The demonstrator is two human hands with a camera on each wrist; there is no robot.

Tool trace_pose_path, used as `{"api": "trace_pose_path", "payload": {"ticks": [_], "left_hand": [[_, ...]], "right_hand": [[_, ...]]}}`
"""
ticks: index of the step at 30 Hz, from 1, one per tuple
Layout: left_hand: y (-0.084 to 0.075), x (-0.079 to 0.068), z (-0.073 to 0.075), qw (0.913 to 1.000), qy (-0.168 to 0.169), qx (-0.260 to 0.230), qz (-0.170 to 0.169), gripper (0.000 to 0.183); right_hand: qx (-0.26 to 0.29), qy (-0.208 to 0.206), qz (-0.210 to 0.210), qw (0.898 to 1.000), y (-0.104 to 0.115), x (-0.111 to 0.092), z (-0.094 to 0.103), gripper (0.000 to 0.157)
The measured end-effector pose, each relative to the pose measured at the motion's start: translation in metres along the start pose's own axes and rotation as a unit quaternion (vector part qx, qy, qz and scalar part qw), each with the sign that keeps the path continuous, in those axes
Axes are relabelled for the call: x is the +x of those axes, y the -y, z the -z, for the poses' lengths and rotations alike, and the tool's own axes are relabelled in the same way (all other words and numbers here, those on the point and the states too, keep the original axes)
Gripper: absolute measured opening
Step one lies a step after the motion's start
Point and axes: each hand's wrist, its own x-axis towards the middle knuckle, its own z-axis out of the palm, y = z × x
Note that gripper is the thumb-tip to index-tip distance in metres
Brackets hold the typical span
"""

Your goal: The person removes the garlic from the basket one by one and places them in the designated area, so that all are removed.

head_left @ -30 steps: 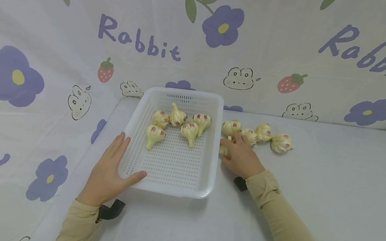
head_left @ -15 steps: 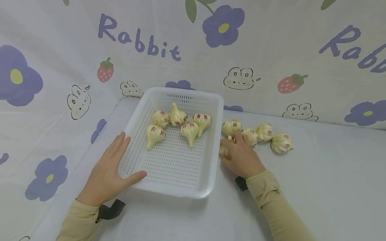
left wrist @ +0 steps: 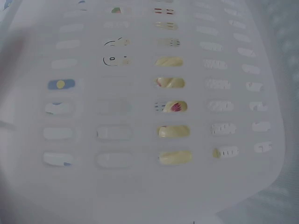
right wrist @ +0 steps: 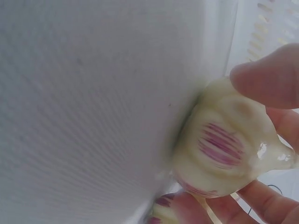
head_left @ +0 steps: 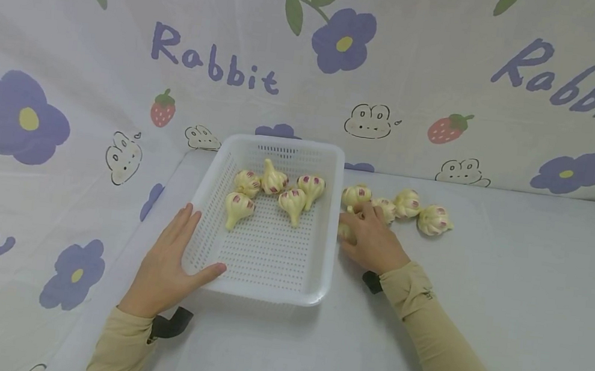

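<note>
A white perforated plastic basket (head_left: 264, 294) stands on the table with several garlic bulbs (head_left: 293, 202) inside, toward its far half. My left hand (head_left: 160, 271) rests at the basket's near left corner, fingers straight along the outer wall and thumb over the rim. The left wrist view is filled by the basket's slotted wall (left wrist: 117, 186), yellow bulbs showing through the slots. Just right of the basket, my right hand (head_left: 378, 242) holds a garlic bulb (right wrist: 219, 144) between thumb and fingers. This bulb has purple streaks and lies close against the table surface in the right wrist view.
Beyond my right hand, more garlic bulbs (head_left: 407, 203) lie in a loose row on the white table (head_left: 516, 281). One bulb (head_left: 356, 195) is right beside the basket's wall. A printed cloth (head_left: 407, 70) hangs behind the table and along its left side.
My right hand shifts only very slightly around the garlic bulb. The left hand, the basket and the other bulbs stay where they were.
</note>
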Motion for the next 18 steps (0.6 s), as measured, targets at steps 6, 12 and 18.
{"api": "trace_pose_path", "payload": {"ticks": [6,12,18], "left_hand": [[0.0003,-0.0002,-0.0003,1.0000,0.000,-0.001,0.000,0.106],[0.0001,0.0000,-0.0002,1.0000,-0.005,-0.001,-0.005,0.106],[-0.0005,0.0002,0.0005,0.9999,-0.007,0.000,-0.008,0.106]], "right_hand": [[0.003,-0.004,0.003,1.000,0.0009,-0.0008,0.0008,0.036],[0.011,0.001,-0.008,1.000,0.0017,-0.0017,0.0042,0.033],[0.013,0.005,-0.012,1.000,0.0009,-0.0017,0.0061,0.031]]}}
